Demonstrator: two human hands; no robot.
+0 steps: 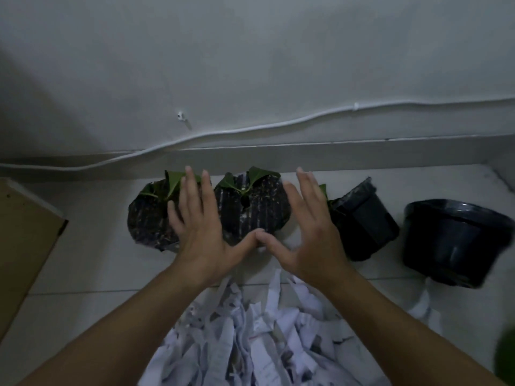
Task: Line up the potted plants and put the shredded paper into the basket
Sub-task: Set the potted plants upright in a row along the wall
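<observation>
Pale tiled floor [92, 246], grey wall [250, 65], dim

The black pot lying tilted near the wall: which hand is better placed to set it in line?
The right hand, probably. It hovers open just beside the tilted black pot, while the left hand is over the two potted plants, farther away, and would have to cross over.

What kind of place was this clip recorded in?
Probably a dim indoor floor corner of a home: pale floor tiles meet a plain wall, a white cable is clipped along it, and potted plants stand by the skirting.
</observation>
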